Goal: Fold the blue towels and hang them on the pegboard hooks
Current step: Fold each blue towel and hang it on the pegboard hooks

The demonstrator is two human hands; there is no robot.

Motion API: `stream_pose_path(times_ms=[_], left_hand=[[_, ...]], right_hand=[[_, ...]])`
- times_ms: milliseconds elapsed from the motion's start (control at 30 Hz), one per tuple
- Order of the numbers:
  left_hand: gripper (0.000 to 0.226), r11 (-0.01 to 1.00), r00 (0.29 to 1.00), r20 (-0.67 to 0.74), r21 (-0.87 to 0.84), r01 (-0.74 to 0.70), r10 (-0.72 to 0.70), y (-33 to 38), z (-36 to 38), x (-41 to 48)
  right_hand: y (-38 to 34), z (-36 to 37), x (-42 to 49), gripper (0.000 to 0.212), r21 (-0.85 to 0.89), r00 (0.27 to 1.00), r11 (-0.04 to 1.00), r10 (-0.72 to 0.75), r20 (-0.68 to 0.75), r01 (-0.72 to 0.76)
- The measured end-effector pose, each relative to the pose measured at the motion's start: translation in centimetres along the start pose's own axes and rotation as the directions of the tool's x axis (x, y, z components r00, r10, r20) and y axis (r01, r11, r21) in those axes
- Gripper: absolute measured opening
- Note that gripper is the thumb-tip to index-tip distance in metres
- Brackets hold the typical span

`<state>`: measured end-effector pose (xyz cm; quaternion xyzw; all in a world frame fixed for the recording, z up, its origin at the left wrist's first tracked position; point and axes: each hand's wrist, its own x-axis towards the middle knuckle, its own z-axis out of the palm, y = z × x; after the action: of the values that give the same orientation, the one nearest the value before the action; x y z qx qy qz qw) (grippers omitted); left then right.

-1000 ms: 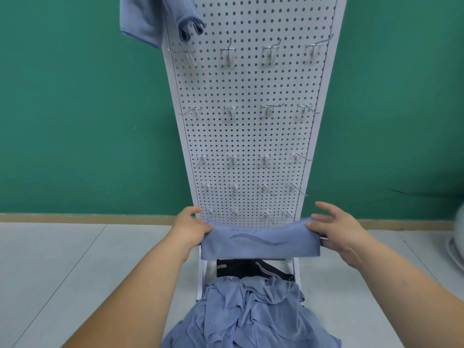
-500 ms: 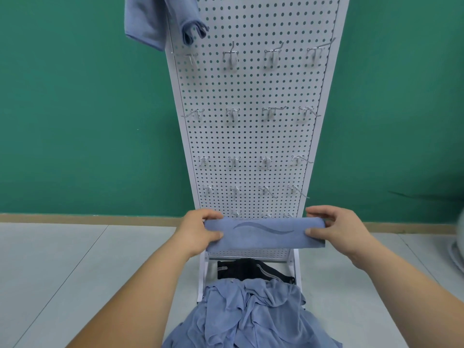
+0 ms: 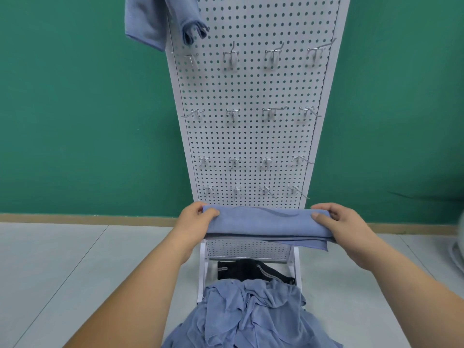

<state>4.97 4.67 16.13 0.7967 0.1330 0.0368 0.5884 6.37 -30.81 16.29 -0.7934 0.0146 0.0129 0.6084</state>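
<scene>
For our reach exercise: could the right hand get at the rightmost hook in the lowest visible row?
Probably yes. The right hand grips the folded towel just below that hook, with nothing visible between them, though the left hand holds the towel's other end.

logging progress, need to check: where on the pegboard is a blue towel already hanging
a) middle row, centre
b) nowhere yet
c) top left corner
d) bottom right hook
C: the hung towel drapes over the top left corner of the pegboard; the visible hooks below it are bare.
</scene>
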Motion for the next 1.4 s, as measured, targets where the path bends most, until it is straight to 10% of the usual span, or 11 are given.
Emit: stream_pose_path(times_ms=[333, 633, 1067, 1400], left_hand=[[0.011, 0.996, 0.996, -0.023, -0.046, -0.083, 0.082, -0.9, -0.6, 0.0], [0.032, 0.842, 0.993, -0.002, 0.53, -0.103, 0.122, -1.7, 1.2, -0.7], [0.016, 0.982, 0.984, 0.177, 0.175, -0.067, 0.035, 0.3, 6.5, -4.1], [0.025, 0.985, 0.997, 0.071, -0.17, -0.003, 0.015, 0.9, 6.2, -5.5]], right_hand=[[-0.6, -0.6, -0.4, 0.021, 0.047, 0.986, 0.994, 0.095, 0.138, -0.102], [0.6, 1.8, -0.4, 0.025, -0.222, 0.99, 0.966, 0.113, -0.08, -0.128], [-1.1, 9.4, -3.3, 0.028, -0.307, 0.997, 0.949, -0.072, 0.012, 0.072], [-2.7, 11.2, -5.2, 0.024, 0.115, 0.997, 0.993, 0.024, -0.067, -0.017]])
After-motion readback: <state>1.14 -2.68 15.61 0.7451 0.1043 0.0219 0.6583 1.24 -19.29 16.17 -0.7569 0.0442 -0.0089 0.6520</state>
